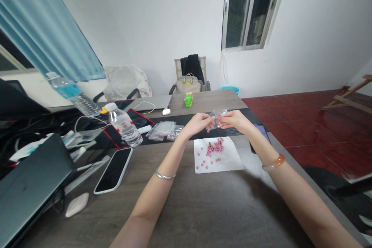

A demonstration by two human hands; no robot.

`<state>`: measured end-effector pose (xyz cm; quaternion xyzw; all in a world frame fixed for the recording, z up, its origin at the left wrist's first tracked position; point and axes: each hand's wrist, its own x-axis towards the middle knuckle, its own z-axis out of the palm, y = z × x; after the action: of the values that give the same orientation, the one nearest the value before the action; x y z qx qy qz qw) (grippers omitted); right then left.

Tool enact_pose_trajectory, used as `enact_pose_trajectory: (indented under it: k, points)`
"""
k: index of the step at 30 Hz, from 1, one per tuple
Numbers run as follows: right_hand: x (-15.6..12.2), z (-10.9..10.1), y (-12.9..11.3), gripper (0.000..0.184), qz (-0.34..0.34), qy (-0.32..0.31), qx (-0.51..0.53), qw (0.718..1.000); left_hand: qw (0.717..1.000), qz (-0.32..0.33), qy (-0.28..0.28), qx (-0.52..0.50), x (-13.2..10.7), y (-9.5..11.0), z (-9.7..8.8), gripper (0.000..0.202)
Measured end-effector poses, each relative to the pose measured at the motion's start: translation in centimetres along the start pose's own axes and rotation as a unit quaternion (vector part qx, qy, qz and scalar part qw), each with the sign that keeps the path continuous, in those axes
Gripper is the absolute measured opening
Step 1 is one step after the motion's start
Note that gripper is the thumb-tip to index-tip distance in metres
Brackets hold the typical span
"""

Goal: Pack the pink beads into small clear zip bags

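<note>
gripping a small clear plastic bag (216, 115) between them, the left hand (200, 123) and the right hand (234, 119) are hovering just beyond the far edge of a white paper sheet (228, 162). the fingers of both hands are bending inward and pinching the bag from opposite sides; whether anything is sitting inside it, the view is not letting one tell. the sheet is lying flat on the wood-grain table (203, 209) and is bearing numerous round pink beads (215, 147), most of them crowding in a cluster toward its far side, with others scattering singly toward its near left corner. a few small brownish pieces are showing among the cluster. a silver bangle (165, 175) is circling the left wrist, and an orange and pale bangle (274, 163) is circling the right. further clear bags (162, 130) are lying in an overlapping pile on the dark runner, left of the left hand. a water bottle (123, 126) is standing left of that pile, and a white-edged phone (114, 171) is lying face up nearer the person. a green box (188, 99) is resting farther back on the table, and a second device (263, 132) is lying partly hidden behind the right forearm.
</note>
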<state>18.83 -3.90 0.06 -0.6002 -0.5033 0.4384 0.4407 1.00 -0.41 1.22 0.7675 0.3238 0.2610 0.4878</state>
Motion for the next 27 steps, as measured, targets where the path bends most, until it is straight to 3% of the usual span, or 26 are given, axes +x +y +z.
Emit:
enact_pose_trajectory:
  k: [15,22,27]
  points:
    - [-2.4,-0.1,-2.2,0.027,-0.037,-0.207,0.072,0.975,0.983,-0.008,-0.106,-0.152,-1.4,0.8,0.1,0.041]
    - [-2.2,-0.3,-1.8,0.024,-0.063,-0.291,0.179,0.938,0.966,0.021,-0.109,-0.232,-1.5,0.7,-0.4,0.03]
    - [-1.9,-0.5,-1.3,0.022,-0.059,-0.334,0.187,0.922,0.958,0.017,-0.105,-0.266,-1.4,0.8,-0.1,0.021]
